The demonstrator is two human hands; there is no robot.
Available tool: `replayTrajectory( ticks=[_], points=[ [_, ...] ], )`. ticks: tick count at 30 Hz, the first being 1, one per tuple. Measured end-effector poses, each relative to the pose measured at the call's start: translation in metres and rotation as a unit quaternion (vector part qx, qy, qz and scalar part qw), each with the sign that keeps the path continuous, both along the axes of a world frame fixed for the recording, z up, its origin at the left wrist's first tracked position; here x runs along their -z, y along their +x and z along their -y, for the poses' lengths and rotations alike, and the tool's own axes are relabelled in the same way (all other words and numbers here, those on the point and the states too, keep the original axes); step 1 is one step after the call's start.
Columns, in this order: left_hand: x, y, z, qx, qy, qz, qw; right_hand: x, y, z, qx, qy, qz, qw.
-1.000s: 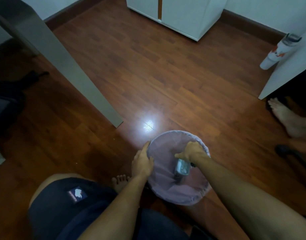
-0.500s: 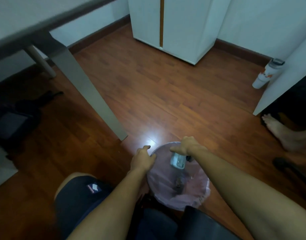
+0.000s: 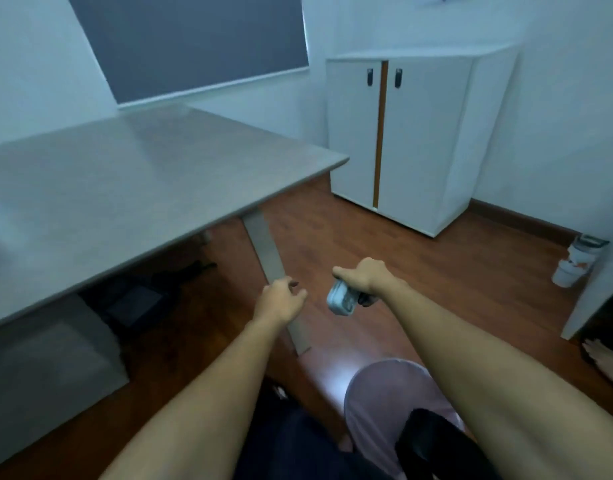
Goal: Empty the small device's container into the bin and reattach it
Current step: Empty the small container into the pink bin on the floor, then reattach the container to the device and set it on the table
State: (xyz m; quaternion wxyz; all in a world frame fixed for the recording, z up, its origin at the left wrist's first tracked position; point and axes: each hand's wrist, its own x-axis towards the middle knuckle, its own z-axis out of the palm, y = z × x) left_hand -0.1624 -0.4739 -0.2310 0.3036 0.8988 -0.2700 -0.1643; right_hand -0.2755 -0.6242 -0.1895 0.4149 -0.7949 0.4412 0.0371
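Observation:
My right hand grips a small pale container from above, held in the air over the floor. A dark part shows behind my fingers beside the container. My left hand hovers just left of it, fingers loosely apart and holding nothing. The bin, lined with a pale pink bag, stands on the floor below and nearer to me, partly covered by my right forearm. No separate device is visible in this view.
A grey desk fills the left, its slanted leg running down behind my left hand. A white cabinet stands against the far wall. A white bottle sits by a white panel at right. A bare foot shows at the right edge.
Both hands have risen away from the bin. My left hand let go of the rim. The view tilted up, bringing the desktop and cabinet into sight.

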Motion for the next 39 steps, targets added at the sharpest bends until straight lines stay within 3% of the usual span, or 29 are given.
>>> replayTrajectory(
  ticks=[9, 16, 25, 39],
  points=[
    [-0.146, 0.05, -0.112, -0.079, -0.05, 0.107, 0.99, -0.135, 0.071, -0.082, -0.068, -0.027, 0.143, 0.987],
    [-0.232, 0.087, -0.237, -0.198, -0.073, 0.183, 0.96, -0.205, 0.157, -0.171, -0.183, 0.023, 0.177, 0.967],
    [-0.239, 0.124, -0.359, -0.369, -0.081, 0.178, 0.908, -0.22, 0.229, -0.285, -0.25, 0.078, 0.247, 0.933],
    [-0.184, 0.211, -0.366, -0.452, -0.197, 0.124, 0.861, -0.165, 0.328, -0.318, -0.205, 0.167, 0.298, 0.917]
  ],
)
